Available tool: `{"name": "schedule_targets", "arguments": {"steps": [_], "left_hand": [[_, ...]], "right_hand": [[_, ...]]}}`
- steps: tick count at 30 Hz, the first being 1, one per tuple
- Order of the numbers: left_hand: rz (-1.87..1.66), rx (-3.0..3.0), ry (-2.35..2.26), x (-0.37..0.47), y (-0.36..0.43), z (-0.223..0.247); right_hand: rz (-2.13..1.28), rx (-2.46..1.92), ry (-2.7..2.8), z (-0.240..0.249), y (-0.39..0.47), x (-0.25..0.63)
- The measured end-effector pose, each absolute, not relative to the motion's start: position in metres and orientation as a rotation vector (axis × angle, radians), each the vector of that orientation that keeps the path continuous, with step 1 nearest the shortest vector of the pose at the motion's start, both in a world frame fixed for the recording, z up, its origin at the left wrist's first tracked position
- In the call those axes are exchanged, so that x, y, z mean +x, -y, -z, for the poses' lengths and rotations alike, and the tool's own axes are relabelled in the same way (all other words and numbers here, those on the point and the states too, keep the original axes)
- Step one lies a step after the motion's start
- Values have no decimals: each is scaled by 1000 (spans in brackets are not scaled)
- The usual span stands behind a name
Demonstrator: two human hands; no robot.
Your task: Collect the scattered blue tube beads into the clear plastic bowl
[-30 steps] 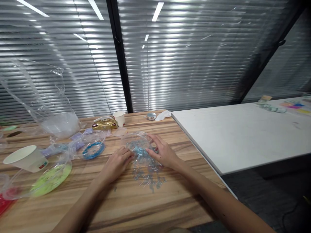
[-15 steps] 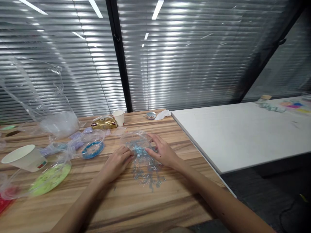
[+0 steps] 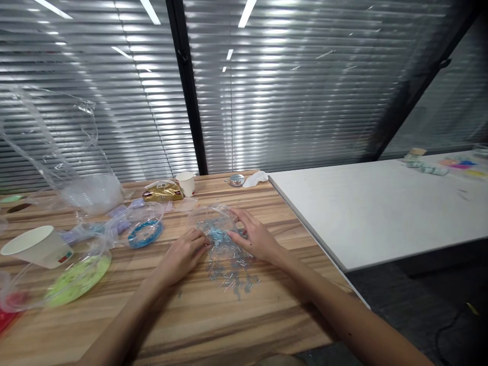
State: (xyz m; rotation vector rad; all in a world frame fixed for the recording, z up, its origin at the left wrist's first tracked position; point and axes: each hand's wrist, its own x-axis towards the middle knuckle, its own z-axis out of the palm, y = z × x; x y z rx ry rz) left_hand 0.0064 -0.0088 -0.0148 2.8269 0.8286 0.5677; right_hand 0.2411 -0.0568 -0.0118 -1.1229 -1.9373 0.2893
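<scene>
A clear round plastic container (image 3: 208, 213) sits on the wooden table, with many short pale-blue and clear tube-like pieces (image 3: 231, 277) in it and spilled out on its near side. Around its right side curves my right hand (image 3: 259, 238), thumb on the near side and fingers on the far side. My left hand (image 3: 186, 251) rests at the left edge of the pile with its fingers curled together. Whatever those fingertips pinch is too small or hidden to make out.
To the left are clear round containers with a blue ring (image 3: 145, 234) and yellow-green contents (image 3: 78, 282), a tilted paper cup (image 3: 36, 246) and a clear bag (image 3: 93, 193). Behind stand a gold packet (image 3: 163, 192), another cup (image 3: 186, 184) and a tissue (image 3: 256, 178). A white table (image 3: 362, 213) adjoins on the right.
The camera view has shifted very slightly. Both hands and the clear container stay in nearly the same place.
</scene>
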Motion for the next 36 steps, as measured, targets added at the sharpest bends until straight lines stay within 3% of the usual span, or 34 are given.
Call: {"name": "schedule_targets", "arguments": {"steps": [36], "left_hand": [[-468, 2741, -830, 7, 11, 11]], "right_hand": [[-289, -1113, 1961, 13, 57, 241]]}}
